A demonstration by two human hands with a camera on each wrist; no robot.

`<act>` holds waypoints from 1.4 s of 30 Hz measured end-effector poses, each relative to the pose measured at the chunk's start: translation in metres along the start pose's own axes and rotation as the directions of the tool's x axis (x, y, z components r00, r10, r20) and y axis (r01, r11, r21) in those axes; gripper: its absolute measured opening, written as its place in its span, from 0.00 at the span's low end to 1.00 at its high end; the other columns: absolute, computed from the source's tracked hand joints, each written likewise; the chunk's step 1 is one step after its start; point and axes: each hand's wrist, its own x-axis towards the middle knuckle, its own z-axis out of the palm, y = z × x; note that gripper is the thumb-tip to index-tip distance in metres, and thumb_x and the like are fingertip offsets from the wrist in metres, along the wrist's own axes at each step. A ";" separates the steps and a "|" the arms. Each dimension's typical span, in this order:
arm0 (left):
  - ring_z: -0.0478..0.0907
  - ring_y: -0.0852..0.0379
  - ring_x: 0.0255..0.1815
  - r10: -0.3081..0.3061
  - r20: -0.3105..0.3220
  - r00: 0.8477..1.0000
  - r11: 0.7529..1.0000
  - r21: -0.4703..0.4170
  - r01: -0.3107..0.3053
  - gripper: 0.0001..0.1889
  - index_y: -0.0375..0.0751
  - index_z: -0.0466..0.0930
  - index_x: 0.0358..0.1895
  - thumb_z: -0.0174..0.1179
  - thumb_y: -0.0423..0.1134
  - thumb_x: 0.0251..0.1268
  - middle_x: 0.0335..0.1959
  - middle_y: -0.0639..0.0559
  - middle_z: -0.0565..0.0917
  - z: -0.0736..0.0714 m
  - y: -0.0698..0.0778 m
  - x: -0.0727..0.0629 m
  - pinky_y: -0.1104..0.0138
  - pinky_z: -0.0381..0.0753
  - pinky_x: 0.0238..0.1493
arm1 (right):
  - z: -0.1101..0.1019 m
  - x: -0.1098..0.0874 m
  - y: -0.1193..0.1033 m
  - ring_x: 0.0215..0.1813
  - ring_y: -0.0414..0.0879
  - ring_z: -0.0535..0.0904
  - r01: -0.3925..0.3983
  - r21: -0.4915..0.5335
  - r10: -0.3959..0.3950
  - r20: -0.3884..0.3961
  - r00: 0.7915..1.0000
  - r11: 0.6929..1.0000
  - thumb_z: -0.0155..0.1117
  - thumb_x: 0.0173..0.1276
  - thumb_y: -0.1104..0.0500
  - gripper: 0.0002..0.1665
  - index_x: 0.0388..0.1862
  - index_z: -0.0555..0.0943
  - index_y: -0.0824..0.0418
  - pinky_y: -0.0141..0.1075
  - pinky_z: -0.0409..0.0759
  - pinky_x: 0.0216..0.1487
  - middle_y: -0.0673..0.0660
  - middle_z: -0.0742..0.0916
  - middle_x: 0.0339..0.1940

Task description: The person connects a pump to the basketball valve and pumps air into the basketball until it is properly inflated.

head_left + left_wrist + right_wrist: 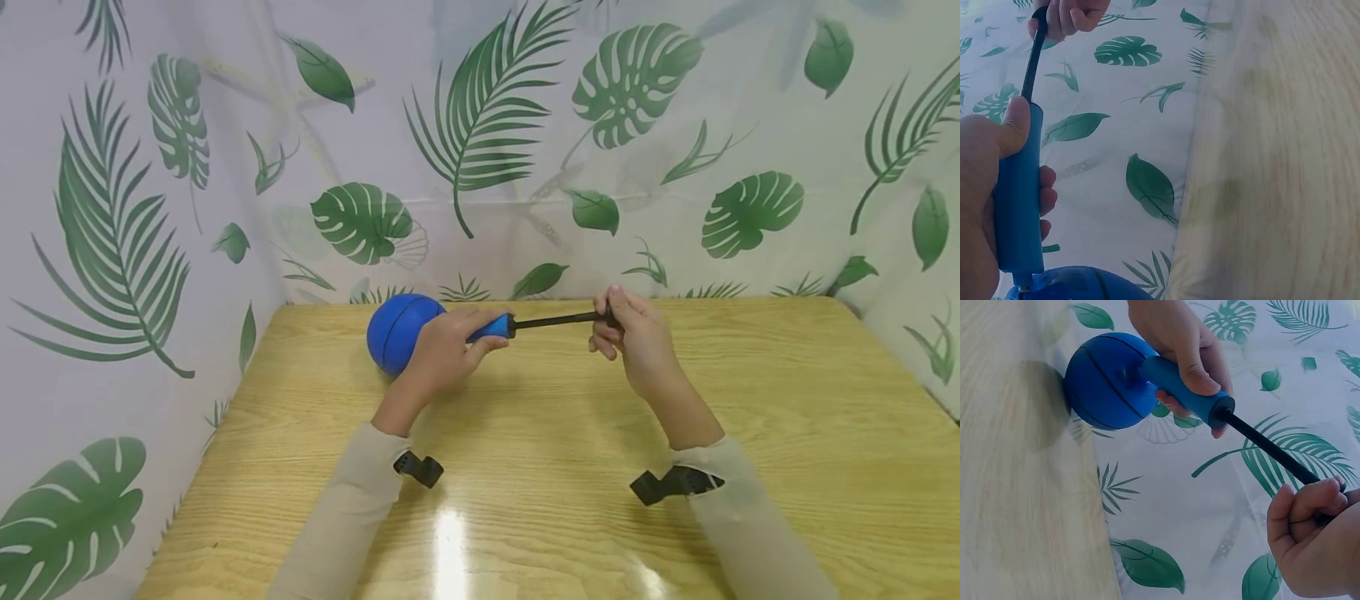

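Note:
A blue ball (397,335) with black seam lines sits at the far left of the table. Joined to it is a hand pump, its blue barrel (1188,394) meeting the ball's side; the needle end shows in the left wrist view just above the ball (1079,284). My left hand (447,346) wraps round the barrel, thumb along its top. Out of the barrel runs the long black rod (558,320), drawn well out. At its outer end my right hand (637,337) grips the black handle (611,315) with curled fingers, partly hiding it.
The wooden table (525,467) spreads out below both forearms. Behind and to the left stands a white backdrop (510,150) printed with green leaves, close to the ball and pump. A black camera mount (420,469) sits on the left sleeve, another (675,483) on the right.

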 end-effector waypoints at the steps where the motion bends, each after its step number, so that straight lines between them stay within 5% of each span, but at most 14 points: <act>1: 0.85 0.50 0.48 0.002 0.002 1.000 1.000 0.000 -0.002 0.24 0.47 0.78 0.69 0.62 0.49 0.73 0.52 0.46 0.87 0.000 -0.001 0.000 0.57 0.85 0.47 | -0.001 0.000 0.000 0.14 0.37 0.66 0.010 0.008 -0.010 0.001 1.000 1.000 0.42 0.84 0.46 0.22 0.33 0.73 0.58 0.31 0.81 0.31 0.46 0.67 0.16; 8: 0.85 0.51 0.42 0.021 -0.019 1.000 1.000 0.018 -0.021 0.24 0.46 0.80 0.67 0.64 0.48 0.71 0.48 0.46 0.88 0.006 0.002 0.001 0.59 0.84 0.40 | 0.007 0.000 0.013 0.16 0.39 0.68 0.044 -0.032 -0.043 0.021 0.999 0.999 0.38 0.84 0.43 0.22 0.38 0.69 0.57 0.32 0.81 0.31 0.47 0.67 0.18; 18: 0.78 0.57 0.34 0.054 0.031 0.998 0.998 -0.018 -0.054 0.24 0.47 0.80 0.67 0.63 0.49 0.72 0.43 0.49 0.87 0.022 0.018 0.002 0.68 0.76 0.34 | 0.039 -0.006 0.041 0.17 0.40 0.67 0.042 -0.112 -0.029 0.119 0.992 0.993 0.29 0.87 0.44 0.24 0.42 0.64 0.61 0.34 0.80 0.29 0.50 0.66 0.21; 23: 0.83 0.57 0.40 0.055 0.043 0.998 0.998 -0.024 -0.054 0.24 0.47 0.80 0.67 0.63 0.49 0.72 0.49 0.49 0.88 0.022 0.021 0.001 0.66 0.80 0.38 | 0.039 -0.006 0.046 0.18 0.40 0.67 0.020 -0.142 0.003 0.160 0.987 0.990 0.30 0.87 0.45 0.23 0.41 0.64 0.60 0.33 0.79 0.29 0.51 0.66 0.21; 27: 0.85 0.53 0.54 0.021 0.066 0.998 0.996 -0.087 -0.015 0.24 0.48 0.78 0.69 0.62 0.49 0.73 0.58 0.49 0.86 0.017 0.019 0.002 0.61 0.84 0.51 | 0.034 -0.004 0.039 0.18 0.40 0.66 -0.041 -0.084 0.055 0.174 0.983 0.996 0.39 0.85 0.44 0.22 0.41 0.68 0.59 0.33 0.80 0.32 0.49 0.67 0.21; 33: 0.84 0.52 0.60 -0.040 0.097 0.995 0.983 -0.175 0.057 0.25 0.48 0.76 0.71 0.60 0.49 0.75 0.62 0.49 0.84 0.008 0.014 0.003 0.57 0.83 0.60 | 0.021 -0.002 0.016 0.15 0.39 0.65 -0.124 0.125 0.096 0.213 0.972 0.984 0.49 0.82 0.45 0.18 0.39 0.75 0.56 0.31 0.80 0.33 0.46 0.68 0.16; 38: 0.81 0.51 0.64 -0.089 0.074 0.993 0.972 -0.212 0.103 0.25 0.48 0.76 0.71 0.59 0.49 0.75 0.64 0.49 0.83 -0.001 0.008 0.002 0.56 0.80 0.65 | 0.007 -0.002 -0.001 0.15 0.42 0.57 -0.094 0.379 -0.036 0.321 0.946 0.921 0.42 0.86 0.54 0.18 0.40 0.79 0.56 0.30 0.78 0.35 0.50 0.59 0.16; 42: 0.78 0.50 0.69 -0.101 0.071 0.992 0.964 -0.240 0.115 0.26 0.50 0.74 0.72 0.59 0.49 0.75 0.67 0.50 0.81 -0.003 0.006 0.001 0.55 0.77 0.68 | 0.001 -0.002 -0.009 0.17 0.44 0.49 -0.181 0.606 -0.143 0.446 0.883 0.775 0.33 0.87 0.57 0.25 0.46 0.81 0.62 0.31 0.79 0.37 0.51 0.53 0.18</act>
